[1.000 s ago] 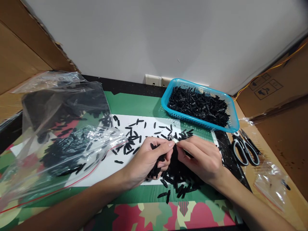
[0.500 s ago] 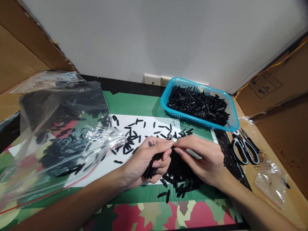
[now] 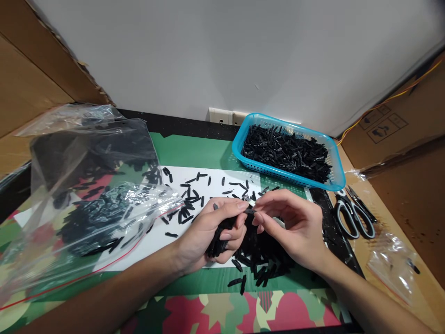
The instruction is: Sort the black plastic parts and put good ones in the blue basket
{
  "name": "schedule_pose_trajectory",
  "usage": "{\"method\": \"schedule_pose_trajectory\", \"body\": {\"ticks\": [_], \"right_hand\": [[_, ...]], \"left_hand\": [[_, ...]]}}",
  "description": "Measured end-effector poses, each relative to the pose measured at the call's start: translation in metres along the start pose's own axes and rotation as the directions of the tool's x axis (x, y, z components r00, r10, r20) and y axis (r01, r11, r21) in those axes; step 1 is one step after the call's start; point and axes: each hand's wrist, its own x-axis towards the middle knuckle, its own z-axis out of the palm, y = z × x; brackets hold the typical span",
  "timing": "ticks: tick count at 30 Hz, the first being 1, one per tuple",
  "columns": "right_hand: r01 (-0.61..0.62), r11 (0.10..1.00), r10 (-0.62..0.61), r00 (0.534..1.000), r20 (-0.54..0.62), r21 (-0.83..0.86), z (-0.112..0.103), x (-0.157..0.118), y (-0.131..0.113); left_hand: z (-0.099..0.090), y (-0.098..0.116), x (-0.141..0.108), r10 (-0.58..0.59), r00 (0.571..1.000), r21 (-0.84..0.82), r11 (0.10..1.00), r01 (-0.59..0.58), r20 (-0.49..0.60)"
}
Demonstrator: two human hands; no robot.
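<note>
My left hand [image 3: 219,229] is closed around a bundle of short black strips [image 3: 218,243]. Its thumb and forefinger pinch one more black strip [image 3: 249,211], whose end sticks out to the right. At that end are the thumb and a fingertip of my right hand [image 3: 292,227], with the forefinger arched above. The strips are thin, with rough edges; their material I cannot make out. Under my hands lies a dark pile of loose strips [image 3: 264,264], partly hidden. More are scattered over the white sheet [image 3: 215,178].
A blue plastic basket [image 3: 288,175] full of black strips stands at the back right. To the left lies a clear zip bag [image 3: 100,218] with strips inside. Scissors [image 3: 352,218] and a small clear bag [image 3: 392,266] rest on the right. Cardboard [image 3: 410,181] flanks both sides.
My right hand's forefinger has lifted and its fingers have opened somewhat, showing the strip's end between the hands. My left hand has stayed nearly still.
</note>
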Motion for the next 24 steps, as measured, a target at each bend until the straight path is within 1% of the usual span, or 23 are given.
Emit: {"method": "schedule_pose_trajectory", "body": {"ticks": [4, 6, 10, 13, 19, 24], "right_hand": [[-0.02, 0.999, 0.02, 1.0, -0.019, -0.033, 0.0004, 0.0012, -0.0008], [-0.057, 0.998, 0.056, 0.998, -0.013, -0.023, 0.001, 0.0032, -0.0023], [-0.183, 0.98, 0.179, 0.982, 0.059, 0.081, 0.0026, 0.008, -0.0058], [-0.247, 0.957, 0.236, 0.967, 0.091, 0.149, 0.0033, 0.0092, -0.0066], [-0.27, 0.942, 0.253, 0.961, 0.107, 0.197, 0.0031, 0.0087, -0.0058], [-0.296, 0.933, 0.282, 0.955, 0.096, 0.203, 0.0027, 0.0099, -0.0047]], "left_hand": [[-0.0004, 0.0001, 0.0005, -0.025, 0.999, 0.013, 1.0, 0.025, -0.021], [0.0004, -0.0003, 0.0006, -0.019, 1.0, 0.02, 1.0, 0.02, -0.021], [0.0016, -0.0015, 0.0011, -0.005, 1.0, 0.033, 0.999, 0.006, -0.027], [0.0008, -0.0024, 0.0013, 0.0, 1.0, 0.037, 0.999, 0.001, -0.023], [-0.0015, -0.0039, 0.0011, 0.001, 1.0, 0.039, 0.999, -0.001, -0.008], [-0.0023, -0.0056, 0.002, 0.013, 1.0, 0.055, 0.998, -0.013, -0.008]]}}
